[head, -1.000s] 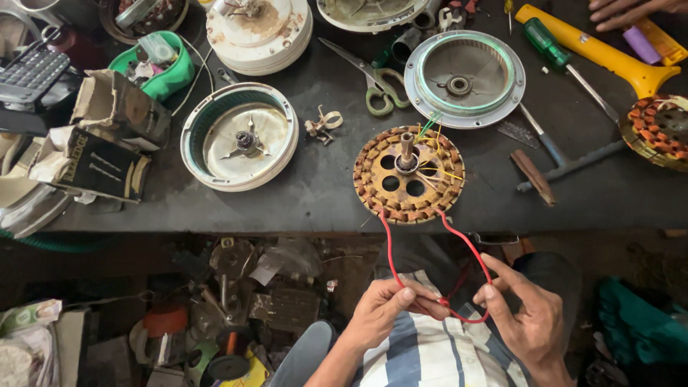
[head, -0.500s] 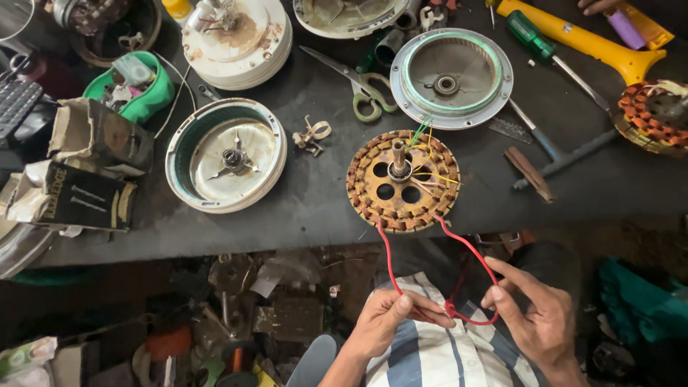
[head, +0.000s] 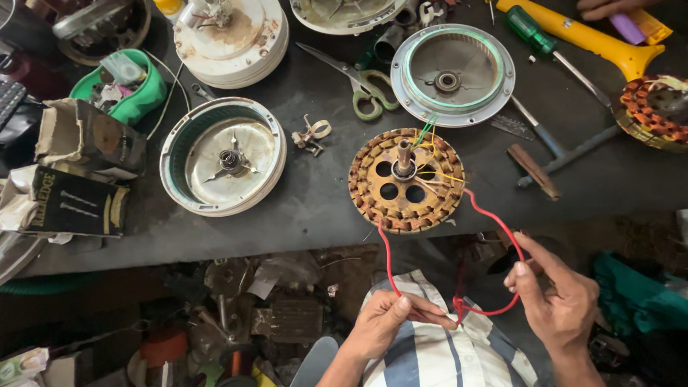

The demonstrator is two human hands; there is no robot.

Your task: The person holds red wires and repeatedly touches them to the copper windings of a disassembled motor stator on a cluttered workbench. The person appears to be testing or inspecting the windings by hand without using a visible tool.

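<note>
A round copper-wound fan stator (head: 406, 180) with a steel shaft lies at the near edge of the dark workbench (head: 315, 208). Two red wires (head: 494, 229) run from it down over the edge and meet in a twisted knot in front of my striped shirt. My left hand (head: 387, 324) pinches the left wire just beside the knot. My right hand (head: 555, 301) holds the right wire's loop, fingers curled, index finger raised. Thin yellow and green wires (head: 428, 147) also leave the stator.
On the bench: a white motor cover (head: 223, 156), a grey rotor housing (head: 453, 73), green-handled scissors (head: 358, 84), a green screwdriver (head: 552, 49), a yellow tool (head: 588, 39), a second stator (head: 656, 111), boxes (head: 75, 179) at left. Another person's hand (head: 609, 7) top right. Clutter fills the floor below.
The view has shifted slightly. My hands have stayed at the knot, working the red wires closer together; the right hand's fingers have shifted on the loop.
</note>
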